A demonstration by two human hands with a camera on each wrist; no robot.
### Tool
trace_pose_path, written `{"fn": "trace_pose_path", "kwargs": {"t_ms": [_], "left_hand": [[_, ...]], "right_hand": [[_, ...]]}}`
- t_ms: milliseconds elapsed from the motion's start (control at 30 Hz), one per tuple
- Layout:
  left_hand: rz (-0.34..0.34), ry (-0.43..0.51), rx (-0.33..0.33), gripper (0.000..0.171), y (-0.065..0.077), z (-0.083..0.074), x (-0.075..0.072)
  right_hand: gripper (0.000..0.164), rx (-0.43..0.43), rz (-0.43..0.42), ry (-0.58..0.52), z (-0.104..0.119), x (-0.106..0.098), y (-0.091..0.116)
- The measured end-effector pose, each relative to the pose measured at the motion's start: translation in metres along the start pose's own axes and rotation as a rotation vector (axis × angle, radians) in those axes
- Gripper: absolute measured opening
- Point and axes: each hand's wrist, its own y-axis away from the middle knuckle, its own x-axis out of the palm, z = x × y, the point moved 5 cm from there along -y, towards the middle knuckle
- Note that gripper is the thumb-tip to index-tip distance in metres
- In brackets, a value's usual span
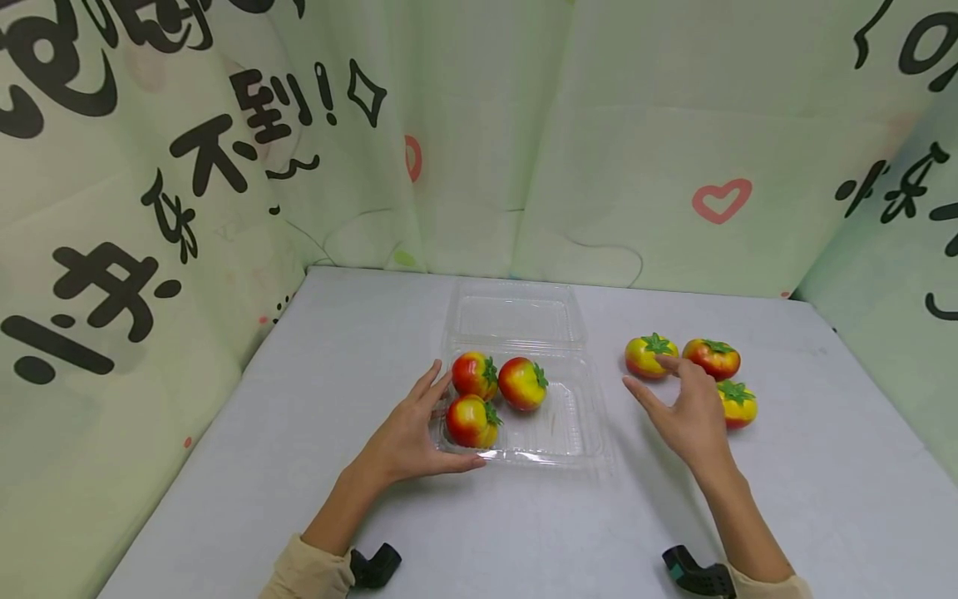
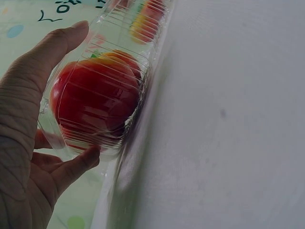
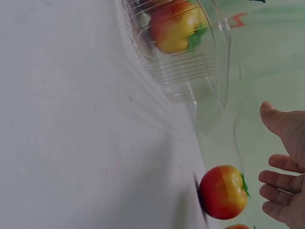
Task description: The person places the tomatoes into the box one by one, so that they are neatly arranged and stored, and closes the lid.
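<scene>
A clear plastic clamshell box (image 1: 569,416) lies on the table with its lid (image 1: 516,319) laid back. Three red-and-yellow persimmons, one of them nearest the middle (image 1: 522,384), sit in its left half. My left hand (image 1: 415,437) holds the box's near left corner, thumb along the front edge and fingers at the left side; a red persimmon (image 2: 97,95) shows through the wall beside them. To the right, my right hand (image 1: 692,408) hovers, thumb and fingers spread, by a yellow persimmon (image 1: 645,359). Nothing is between its fingers. It partly hides another persimmon (image 1: 739,404).
Another red persimmon (image 1: 711,359) stands at the back of the right-hand group. A white cloth covers the table (image 1: 524,532). Pale green printed curtains (image 1: 636,150) hang behind it and at both sides.
</scene>
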Motion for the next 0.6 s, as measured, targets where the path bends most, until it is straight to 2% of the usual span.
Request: {"fn": "trace_pose_path", "kwargs": {"t_ms": [600], "left_hand": [[0.003, 0.007, -0.005, 0.118, 0.000, 0.000, 0.000]], "right_hand": [[0.072, 0.028, -0.025, 0.022, -0.016, -0.009, -0.003]]}}
